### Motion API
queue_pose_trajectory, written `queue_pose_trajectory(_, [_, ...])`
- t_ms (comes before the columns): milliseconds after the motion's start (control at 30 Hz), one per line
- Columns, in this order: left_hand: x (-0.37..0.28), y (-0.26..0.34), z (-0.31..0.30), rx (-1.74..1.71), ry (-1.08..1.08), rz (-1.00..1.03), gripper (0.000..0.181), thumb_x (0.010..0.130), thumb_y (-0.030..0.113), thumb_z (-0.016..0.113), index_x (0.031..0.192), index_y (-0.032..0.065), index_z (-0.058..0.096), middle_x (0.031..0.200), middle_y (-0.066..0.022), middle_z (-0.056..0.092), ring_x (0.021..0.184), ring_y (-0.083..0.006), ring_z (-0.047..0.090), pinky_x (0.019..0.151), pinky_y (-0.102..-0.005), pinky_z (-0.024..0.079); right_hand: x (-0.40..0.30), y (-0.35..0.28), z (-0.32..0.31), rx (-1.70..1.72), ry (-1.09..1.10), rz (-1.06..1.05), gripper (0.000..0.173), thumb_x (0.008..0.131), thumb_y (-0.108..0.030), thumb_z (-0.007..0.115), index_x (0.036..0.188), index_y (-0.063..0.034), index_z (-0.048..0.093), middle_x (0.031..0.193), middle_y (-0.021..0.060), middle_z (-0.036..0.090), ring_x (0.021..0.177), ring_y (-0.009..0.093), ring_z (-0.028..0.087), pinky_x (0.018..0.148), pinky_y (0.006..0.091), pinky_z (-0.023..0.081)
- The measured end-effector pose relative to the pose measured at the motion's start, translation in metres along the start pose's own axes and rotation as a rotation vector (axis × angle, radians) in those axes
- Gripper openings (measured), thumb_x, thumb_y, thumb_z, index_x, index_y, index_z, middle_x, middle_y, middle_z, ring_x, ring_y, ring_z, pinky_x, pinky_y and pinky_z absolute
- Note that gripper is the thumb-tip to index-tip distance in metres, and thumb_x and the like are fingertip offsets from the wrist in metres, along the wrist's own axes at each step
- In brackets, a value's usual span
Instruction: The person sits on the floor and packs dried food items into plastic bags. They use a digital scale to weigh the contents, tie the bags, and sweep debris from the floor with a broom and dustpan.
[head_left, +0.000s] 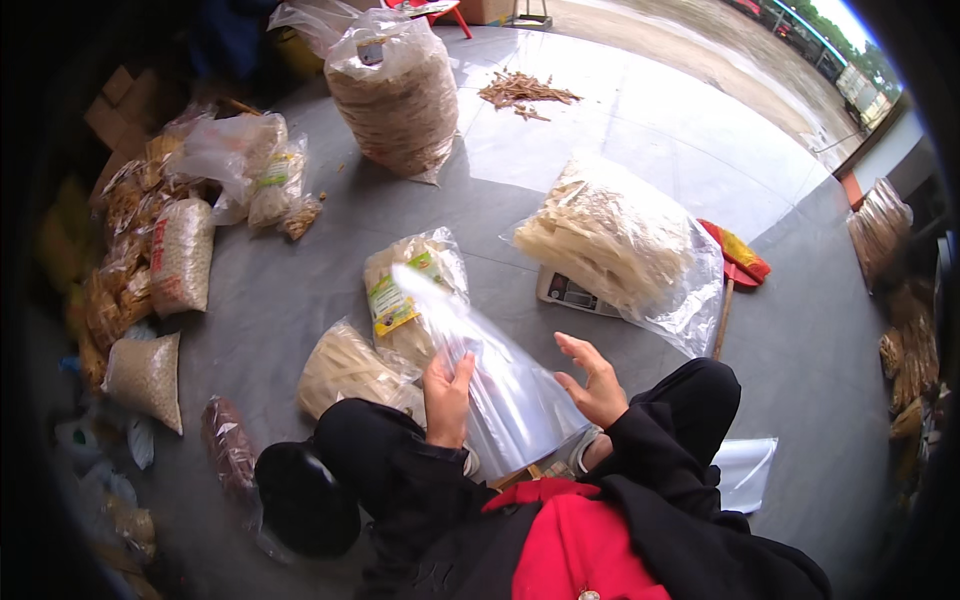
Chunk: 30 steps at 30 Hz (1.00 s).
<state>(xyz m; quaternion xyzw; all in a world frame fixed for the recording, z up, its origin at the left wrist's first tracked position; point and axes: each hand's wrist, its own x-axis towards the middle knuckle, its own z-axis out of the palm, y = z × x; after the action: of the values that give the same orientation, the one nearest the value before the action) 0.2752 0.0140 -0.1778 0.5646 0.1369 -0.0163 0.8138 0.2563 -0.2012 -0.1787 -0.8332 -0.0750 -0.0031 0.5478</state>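
Observation:
My left hand (448, 397) grips the side of a clear plastic bag (510, 409), which slants across in front of my knees and looks flat. Close to the bag's right edge is my right hand (598, 384), its fingers apart and nothing in it; whether it touches the plastic I cannot tell. Beyond the left hand lies a labelled pack of pale dried strips (394, 300). A second pack of pale dried slices (341, 371) rests nearer my left knee. Farther right, a large clear bag of pale dried pieces (615, 232) sits on a weighing scale (574, 294).
A tall sack (394, 112) stands ahead, near a loose heap of brown sticks (525, 88). Packed bags (182, 255) crowd the left side. A red and yellow broom (739, 255) lies right of the scale. White plastic sheets (746, 472) lie beside my right leg.

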Motion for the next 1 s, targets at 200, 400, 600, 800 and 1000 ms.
queue_pose_trajectory(200, [-0.008,-0.005,0.014,-0.079,-0.099,-0.130,0.010,0.089,0.005,0.053,0.097,0.0001,0.057,0.073,-0.0031,0.059,0.059,-0.0097,0.056,0.054,-0.0224,0.044,-0.011,-0.002,-0.011,-0.161,0.062,0.002,0.046,0.078,0.000,0.063,0.123,-0.0079,0.052,0.126,0.0133,0.047,0.111,0.025,0.051,0.083,0.0325,0.048])
queue_pose_trajectory(400, [-0.013,0.007,0.031,-0.083,-0.175,-0.069,0.008,0.088,0.009,0.056,0.094,0.0039,0.058,0.079,-0.0007,0.058,0.062,-0.0088,0.053,0.054,-0.0224,0.045,-0.033,-0.034,-0.069,0.087,0.385,0.088,0.041,0.080,0.004,0.058,0.120,-0.0043,0.054,0.125,0.0106,0.048,0.112,0.019,0.050,0.086,0.0301,0.046])
queue_pose_trajectory(600, [-0.015,0.064,0.014,0.014,-0.115,0.179,0.010,0.088,0.013,0.060,0.095,0.0084,0.056,0.082,0.0031,0.057,0.065,-0.0042,0.050,0.051,-0.0177,0.040,-0.075,-0.037,-0.184,0.113,0.754,0.083,0.033,0.086,-0.001,0.053,0.120,0.0000,0.053,0.116,0.0096,0.057,0.106,0.017,0.055,0.083,0.0290,0.047])
queue_pose_trajectory(800, [-0.008,0.134,-0.017,0.214,0.092,0.516,0.013,0.090,0.018,0.058,0.098,0.0074,0.058,0.080,0.0054,0.054,0.064,-0.0018,0.046,0.050,-0.0161,0.035,-0.118,0.138,-0.267,0.263,0.811,0.490,0.032,0.087,-0.010,0.055,0.118,-0.0031,0.054,0.104,0.0034,0.060,0.093,0.013,0.058,0.073,0.0305,0.051])
queue_pose_trajectory(1000, [-0.011,0.160,-0.041,0.629,0.360,1.012,0.020,0.094,0.014,0.050,0.107,-0.0001,0.056,0.079,-0.0021,0.056,0.063,-0.0075,0.049,0.053,-0.0183,0.041,-0.089,0.277,-0.235,0.347,0.689,0.899,0.028,0.085,-0.016,0.059,0.110,-0.0028,0.057,0.095,0.0012,0.060,0.087,0.014,0.058,0.066,0.0359,0.053])
